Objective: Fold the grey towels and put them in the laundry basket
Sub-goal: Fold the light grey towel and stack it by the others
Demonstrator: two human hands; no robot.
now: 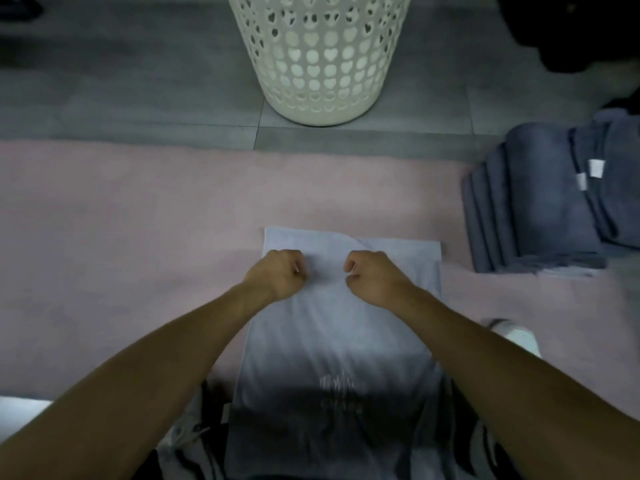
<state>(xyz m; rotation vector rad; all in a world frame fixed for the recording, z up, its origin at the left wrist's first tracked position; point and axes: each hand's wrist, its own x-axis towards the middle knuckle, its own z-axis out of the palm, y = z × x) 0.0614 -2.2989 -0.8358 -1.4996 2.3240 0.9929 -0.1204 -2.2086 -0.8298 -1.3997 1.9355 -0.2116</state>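
A light grey towel (394, 268) lies on the pink carpet straight in front of me, its far edge square and one upper layer curling near the far right. My left hand (277, 273) and my right hand (375, 277) are side by side over its far half, fingers curled, each pinching the cloth. The towel's near part runs down between my forearms and merges with my shirt. The white laundry basket (325, 64), with heart-shaped holes, stands upright on the grey floor beyond the carpet, directly ahead. Its rim is out of view.
A stack of darker grey towels (540, 202) with white tags lies at the right edge of the pink carpet (138, 220). A white shoe (516, 336) shows by my right forearm. Dark objects sit at the top right corner.
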